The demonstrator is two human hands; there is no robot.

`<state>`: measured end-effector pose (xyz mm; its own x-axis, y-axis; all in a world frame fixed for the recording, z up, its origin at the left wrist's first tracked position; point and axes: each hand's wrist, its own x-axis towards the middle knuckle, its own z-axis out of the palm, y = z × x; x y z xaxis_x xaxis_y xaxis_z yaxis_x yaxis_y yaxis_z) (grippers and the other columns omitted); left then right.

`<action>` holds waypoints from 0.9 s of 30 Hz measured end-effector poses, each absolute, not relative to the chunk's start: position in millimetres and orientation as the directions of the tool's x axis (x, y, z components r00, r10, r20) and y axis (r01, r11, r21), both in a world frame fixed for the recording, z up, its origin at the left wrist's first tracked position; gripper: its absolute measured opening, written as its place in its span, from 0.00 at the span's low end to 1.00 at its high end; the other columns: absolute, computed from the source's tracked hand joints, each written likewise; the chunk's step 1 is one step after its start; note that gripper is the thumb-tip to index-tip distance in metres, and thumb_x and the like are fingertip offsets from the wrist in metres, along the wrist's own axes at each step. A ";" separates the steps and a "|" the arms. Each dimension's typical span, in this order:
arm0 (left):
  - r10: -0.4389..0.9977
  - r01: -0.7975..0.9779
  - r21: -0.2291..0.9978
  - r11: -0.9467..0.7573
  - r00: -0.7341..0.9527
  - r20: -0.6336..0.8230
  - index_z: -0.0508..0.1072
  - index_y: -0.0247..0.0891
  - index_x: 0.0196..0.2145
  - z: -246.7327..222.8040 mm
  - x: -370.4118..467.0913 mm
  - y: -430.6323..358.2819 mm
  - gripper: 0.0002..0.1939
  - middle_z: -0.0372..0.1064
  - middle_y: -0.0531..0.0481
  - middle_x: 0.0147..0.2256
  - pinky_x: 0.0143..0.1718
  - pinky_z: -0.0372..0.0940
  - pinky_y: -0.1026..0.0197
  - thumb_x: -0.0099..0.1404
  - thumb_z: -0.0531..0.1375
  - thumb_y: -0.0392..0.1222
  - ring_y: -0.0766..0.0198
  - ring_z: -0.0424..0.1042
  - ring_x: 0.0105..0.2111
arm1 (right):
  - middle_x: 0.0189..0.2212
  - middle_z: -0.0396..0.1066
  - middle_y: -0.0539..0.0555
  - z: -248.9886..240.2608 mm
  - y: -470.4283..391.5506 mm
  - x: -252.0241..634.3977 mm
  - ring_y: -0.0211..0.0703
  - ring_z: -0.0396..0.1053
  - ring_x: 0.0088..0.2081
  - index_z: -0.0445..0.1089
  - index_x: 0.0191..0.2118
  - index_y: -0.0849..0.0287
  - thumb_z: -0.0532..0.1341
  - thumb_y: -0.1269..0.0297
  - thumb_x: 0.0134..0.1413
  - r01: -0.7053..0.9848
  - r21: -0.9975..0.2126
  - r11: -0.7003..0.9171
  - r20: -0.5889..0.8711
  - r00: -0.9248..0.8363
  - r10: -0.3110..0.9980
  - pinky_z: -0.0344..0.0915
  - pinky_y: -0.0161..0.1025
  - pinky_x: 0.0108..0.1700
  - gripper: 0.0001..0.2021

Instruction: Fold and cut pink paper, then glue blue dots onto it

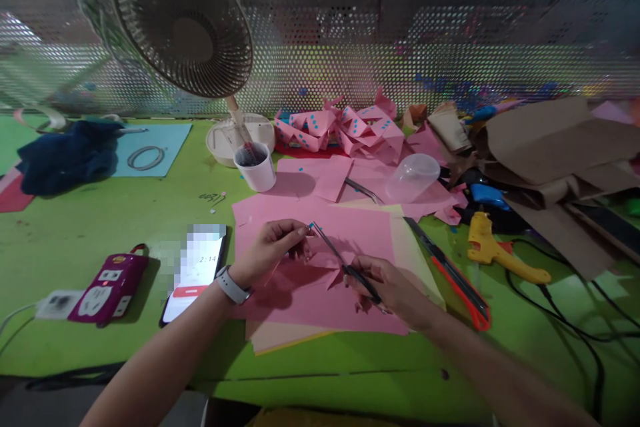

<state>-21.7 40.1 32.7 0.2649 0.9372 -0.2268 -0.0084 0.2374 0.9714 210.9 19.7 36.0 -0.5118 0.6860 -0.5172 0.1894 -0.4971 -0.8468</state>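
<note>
Far left of the left hand: dark blue cloth (70,157), beside a light blue sheet (173,140) bearing a wire coil (145,158). Nearer that hand, purple power socket (110,288), then lit smartphone (196,273) just beside the wrist. Left hand (280,245), white band (233,285) on wrist, is over pink paper (280,307); thumb and index finger closed in a pinch on a tiny blue piece (311,225), other fingers curled. Ahead of it: fan (193,40), white cup (261,177). Ahead of both hands, folded pink paper pieces (350,130) with blue dots. Right hand (373,283) is closed around a slim black-handled metal tool (355,274), tip at the blue piece; exact tool type unclear. Right of right hand: red-and-black utility knife (457,283), yellow glue gun (493,250), brown paper (560,140) farther ahead.
</note>
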 end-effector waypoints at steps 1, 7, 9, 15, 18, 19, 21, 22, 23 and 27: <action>0.937 -0.006 0.973 0.230 0.272 -0.219 0.73 0.33 0.32 32.4 -21.6 39.6 0.18 0.73 0.48 0.24 0.26 0.63 0.66 0.62 0.61 0.54 0.69 0.68 0.22 | 0.19 0.64 0.44 36.0 19.4 210.9 0.32 0.64 0.19 0.64 0.31 0.59 0.68 0.42 0.42 0.195 -0.848 -0.494 -0.516 -0.522 0.680 0.56 0.30 0.20 0.24; 0.936 -0.038 0.981 0.189 0.310 -0.169 0.74 0.33 0.33 31.8 -21.0 38.5 0.17 0.74 0.48 0.28 0.31 0.68 0.64 0.63 0.61 0.52 0.67 0.72 0.27 | 0.23 0.66 0.46 29.2 17.9 212.5 0.32 0.66 0.22 0.65 0.32 0.59 0.68 0.45 0.44 0.172 -0.859 -0.482 -0.490 -0.550 0.677 0.61 0.31 0.24 0.22; 0.930 -0.040 0.980 0.194 0.325 -0.170 0.74 0.33 0.34 32.1 -21.0 38.4 0.17 0.75 0.45 0.31 0.35 0.69 0.62 0.64 0.61 0.52 0.65 0.73 0.30 | 0.24 0.67 0.47 28.6 17.9 212.4 0.33 0.66 0.22 0.66 0.33 0.59 0.68 0.45 0.44 0.171 -0.861 -0.478 -0.486 -0.549 0.680 0.61 0.32 0.24 0.22; 0.921 -0.049 0.973 0.227 0.337 -0.198 0.75 0.32 0.37 29.3 -22.1 38.7 0.18 0.76 0.42 0.36 0.40 0.71 0.58 0.63 0.61 0.52 0.62 0.75 0.35 | 0.24 0.67 0.47 35.6 18.6 208.7 0.32 0.63 0.22 0.63 0.29 0.58 0.71 0.45 0.37 0.154 -0.856 -0.493 -0.495 -0.514 0.700 0.63 0.33 0.25 0.24; 0.918 -0.055 0.969 0.240 0.339 -0.208 0.76 0.32 0.36 28.6 -22.0 38.7 0.18 0.76 0.42 0.35 0.40 0.72 0.57 0.63 0.62 0.53 0.62 0.75 0.34 | 0.22 0.66 0.46 36.1 18.4 208.2 0.32 0.62 0.22 0.63 0.28 0.58 0.71 0.46 0.39 0.147 -0.864 -0.481 -0.482 -0.515 0.709 0.63 0.34 0.26 0.23; 0.919 -0.063 0.969 0.240 0.337 -0.206 0.76 0.32 0.36 28.8 -21.9 38.7 0.18 0.76 0.43 0.35 0.40 0.72 0.57 0.63 0.62 0.53 0.62 0.75 0.34 | 0.21 0.65 0.45 35.7 18.2 208.3 0.32 0.61 0.22 0.64 0.29 0.58 0.71 0.47 0.39 0.141 -0.867 -0.477 -0.476 -0.515 0.713 0.63 0.34 0.26 0.22; 0.921 -0.083 0.968 0.236 0.338 -0.195 0.75 0.32 0.36 29.6 -21.6 38.8 0.18 0.76 0.43 0.35 0.39 0.72 0.57 0.62 0.62 0.53 0.62 0.75 0.34 | 0.19 0.63 0.45 34.2 17.7 208.6 0.33 0.61 0.22 0.65 0.29 0.59 0.71 0.48 0.40 0.131 -0.872 -0.472 -0.466 -0.515 0.719 0.63 0.34 0.26 0.21; 0.922 -0.088 0.969 0.229 0.340 -0.187 0.75 0.32 0.36 30.1 -21.4 38.8 0.18 0.76 0.43 0.35 0.39 0.72 0.57 0.62 0.62 0.53 0.62 0.75 0.33 | 0.19 0.63 0.44 33.4 17.4 208.7 0.33 0.61 0.22 0.66 0.30 0.59 0.72 0.49 0.39 0.129 -0.873 -0.471 -0.465 -0.515 0.720 0.63 0.34 0.26 0.21; 0.924 -0.089 0.972 0.218 0.340 -0.176 0.75 0.32 0.35 30.6 -21.3 38.7 0.17 0.76 0.44 0.34 0.39 0.71 0.57 0.63 0.62 0.53 0.62 0.75 0.33 | 0.19 0.63 0.44 32.4 17.0 208.9 0.33 0.61 0.22 0.66 0.30 0.59 0.72 0.50 0.39 0.127 -0.873 -0.472 -0.465 -0.514 0.721 0.62 0.34 0.26 0.21; 0.936 -0.081 0.984 0.160 0.328 -0.126 0.75 0.33 0.34 32.2 -20.8 38.4 0.16 0.75 0.45 0.33 0.39 0.70 0.59 0.65 0.61 0.51 0.63 0.75 0.33 | 0.20 0.63 0.45 28.4 15.7 210.0 0.33 0.61 0.22 0.67 0.31 0.59 0.72 0.52 0.40 0.120 -0.875 -0.468 -0.458 -0.518 0.723 0.61 0.33 0.25 0.20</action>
<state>-20.8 38.4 32.2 0.3278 0.9364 -0.1257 -0.0810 0.1604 0.9837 210.0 15.7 28.4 -0.5181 0.7225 -0.4578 0.1203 -0.4683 -0.8753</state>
